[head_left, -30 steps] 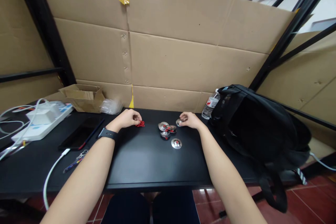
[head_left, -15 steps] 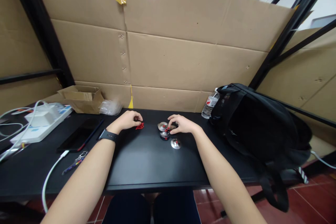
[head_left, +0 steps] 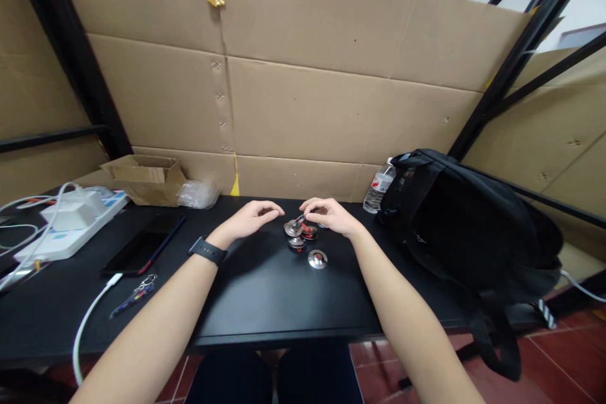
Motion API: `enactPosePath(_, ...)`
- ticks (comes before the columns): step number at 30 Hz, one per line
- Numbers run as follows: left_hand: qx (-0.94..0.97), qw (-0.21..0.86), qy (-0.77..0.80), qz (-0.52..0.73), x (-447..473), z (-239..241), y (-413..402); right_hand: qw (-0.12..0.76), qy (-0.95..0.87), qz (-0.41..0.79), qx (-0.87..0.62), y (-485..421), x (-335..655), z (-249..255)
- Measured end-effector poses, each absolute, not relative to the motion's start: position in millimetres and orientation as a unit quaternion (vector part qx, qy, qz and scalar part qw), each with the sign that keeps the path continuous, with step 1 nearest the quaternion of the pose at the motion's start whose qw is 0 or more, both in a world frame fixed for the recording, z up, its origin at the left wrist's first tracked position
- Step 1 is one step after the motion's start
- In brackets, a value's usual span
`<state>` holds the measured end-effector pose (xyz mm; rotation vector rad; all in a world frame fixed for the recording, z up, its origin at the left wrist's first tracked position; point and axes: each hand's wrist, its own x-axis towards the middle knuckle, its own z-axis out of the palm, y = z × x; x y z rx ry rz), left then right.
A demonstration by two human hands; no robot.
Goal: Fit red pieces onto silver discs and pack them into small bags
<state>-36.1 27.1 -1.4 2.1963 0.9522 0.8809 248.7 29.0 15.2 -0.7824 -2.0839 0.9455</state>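
Note:
Small round silver discs with red cord at their centres, which look like finger cymbals (head_left: 293,229), lie piled on the black table (head_left: 265,293). One separate finger cymbal (head_left: 317,259) lies flat in front of the pile. My right hand (head_left: 329,214) is over the pile's right side, thumb and fingers pinched on a tilted finger cymbal at the top. Just left of the pile is my left hand (head_left: 250,219), with fingers stretched toward it and thumb apart, holding nothing I can see. A red cord (head_left: 310,228) shows under my right fingertips.
A black backpack (head_left: 464,233) and a water bottle (head_left: 379,188) stand at right. On the left are a phone (head_left: 144,243), a keychain (head_left: 135,297), a power strip (head_left: 71,233), a cardboard box (head_left: 146,183) and a clear plastic bag (head_left: 199,194). Cardboard (head_left: 303,101) walls the back.
My left hand has moved right toward the pile and its fingers have straightened. The red cord beside it no longer shows there. My right hand has lifted slightly, tilting a finger cymbal up.

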Motion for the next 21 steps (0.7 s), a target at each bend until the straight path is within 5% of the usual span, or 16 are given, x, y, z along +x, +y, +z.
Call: enactPosePath(21,0.662,0.558,0.258,0.429,13,-20,10,0.340,-0.720,0.527,-0.297,22,230,0)
